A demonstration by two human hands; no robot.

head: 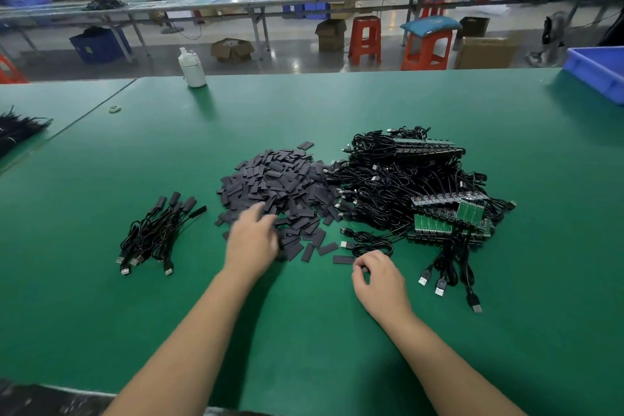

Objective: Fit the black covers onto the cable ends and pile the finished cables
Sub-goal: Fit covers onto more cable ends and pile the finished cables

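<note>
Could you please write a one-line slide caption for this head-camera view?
Left hand reaches into the black covers, right hand near the unfinished cables, finished cables piled left.

Two bare forearms, no sleeves

The left hand (251,240) and right hand (378,280) wear no gloves, rings or watch; both arms show uncovered from wrist to the frame's bottom edge, the left one slightly motion-blurred.
</note>
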